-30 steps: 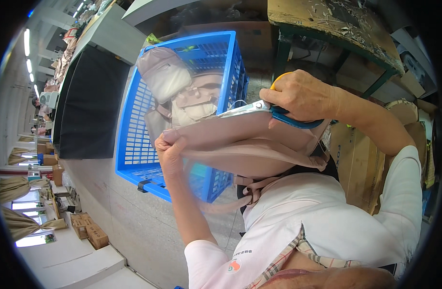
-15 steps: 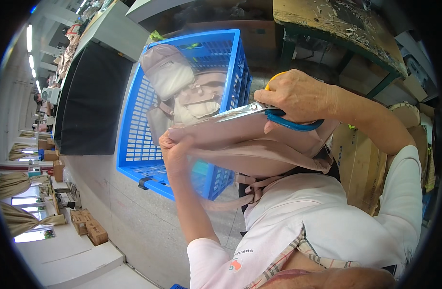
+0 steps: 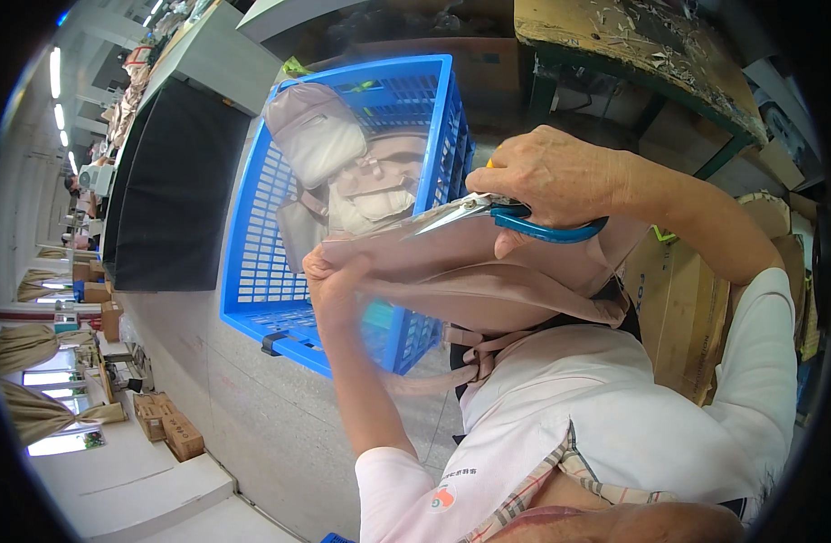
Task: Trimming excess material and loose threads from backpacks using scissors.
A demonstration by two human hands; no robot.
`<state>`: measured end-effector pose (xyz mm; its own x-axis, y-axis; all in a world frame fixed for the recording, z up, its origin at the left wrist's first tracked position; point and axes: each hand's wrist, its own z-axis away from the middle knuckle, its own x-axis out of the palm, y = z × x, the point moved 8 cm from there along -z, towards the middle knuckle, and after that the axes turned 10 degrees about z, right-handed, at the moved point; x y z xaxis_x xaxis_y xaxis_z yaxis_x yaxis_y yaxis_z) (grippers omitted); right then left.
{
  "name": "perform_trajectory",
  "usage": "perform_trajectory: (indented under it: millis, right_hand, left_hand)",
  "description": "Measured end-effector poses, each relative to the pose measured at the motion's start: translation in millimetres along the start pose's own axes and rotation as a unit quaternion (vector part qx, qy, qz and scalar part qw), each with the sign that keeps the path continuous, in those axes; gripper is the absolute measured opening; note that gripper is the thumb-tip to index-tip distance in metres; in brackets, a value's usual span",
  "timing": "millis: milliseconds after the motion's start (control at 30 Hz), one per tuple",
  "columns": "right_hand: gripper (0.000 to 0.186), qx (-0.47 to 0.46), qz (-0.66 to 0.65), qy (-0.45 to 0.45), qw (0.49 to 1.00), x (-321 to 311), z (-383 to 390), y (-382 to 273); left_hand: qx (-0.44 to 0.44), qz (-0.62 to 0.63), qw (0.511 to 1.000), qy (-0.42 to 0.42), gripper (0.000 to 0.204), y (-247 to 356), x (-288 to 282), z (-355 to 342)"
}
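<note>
In my right hand (image 3: 560,176) is a pair of scissors (image 3: 546,226) with a blue handle loop and a bit of yellow showing. Its metal blades lie along the upper edge of a dusty-pink bag-like piece (image 3: 470,281), pointing toward my left hand (image 3: 329,271). The fingers of my left hand pinch the far left corner of that edge and hold it taut. Folds of the pink piece hang down against my body, and a pink strap (image 3: 474,357) dangles below. My right fingers partly hide the scissor handles.
Beyond my hands stands a blue plastic crate (image 3: 239,244) with pink and cream bags (image 3: 320,136) inside. A worn table (image 3: 641,45) littered with scraps is at upper right. Cardboard (image 3: 669,308) leans beside me on the right. A black panel (image 3: 175,190) stands left of the crate.
My right hand has shifted slightly and its grip on the scissors has changed, with less yellow handle showing. My left hand still pinches the same corner, moved slightly right.
</note>
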<state>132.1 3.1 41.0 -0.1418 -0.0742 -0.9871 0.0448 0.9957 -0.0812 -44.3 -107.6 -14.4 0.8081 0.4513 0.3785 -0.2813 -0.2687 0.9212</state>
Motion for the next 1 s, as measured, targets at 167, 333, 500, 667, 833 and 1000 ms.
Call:
perform_trajectory:
  millis: [167,333,500,667,833,1000]
  right_hand:
    - [0.05,-0.005,0.006,-0.01,1.0,5.8,-0.8,0.1]
    - [0.047,-0.021,0.016,0.015,1.0,6.1,2.5,-2.1]
    - [0.047,-0.01,0.018,0.013,1.0,8.4,3.4,-1.2]
    - [0.044,0.028,-0.02,0.01,0.999,6.2,3.2,9.3]
    - [0.036,0.198,-0.432,0.03,0.879,21.0,18.5,51.8]
    - [0.037,0.229,-0.414,-0.003,0.881,52.5,34.5,63.6]
  left_hand:
    - [0.002,-0.008,1.0,0.005,0.013,-0.8,-1.4,-0.4]
    - [-0.005,0.014,1.0,-0.001,0.013,-3.3,-1.1,-0.3]
    - [-0.007,-0.015,1.0,-0.003,0.014,-6.5,-2.1,-4.0]
    - [-0.001,-0.031,1.0,-0.001,0.014,-7.1,-2.3,-5.7]
    - [-0.024,-0.057,0.998,0.017,0.013,-7.9,1.9,-10.9]
    - [0.053,-0.181,0.982,-0.009,0.038,-8.8,10.9,-25.2]
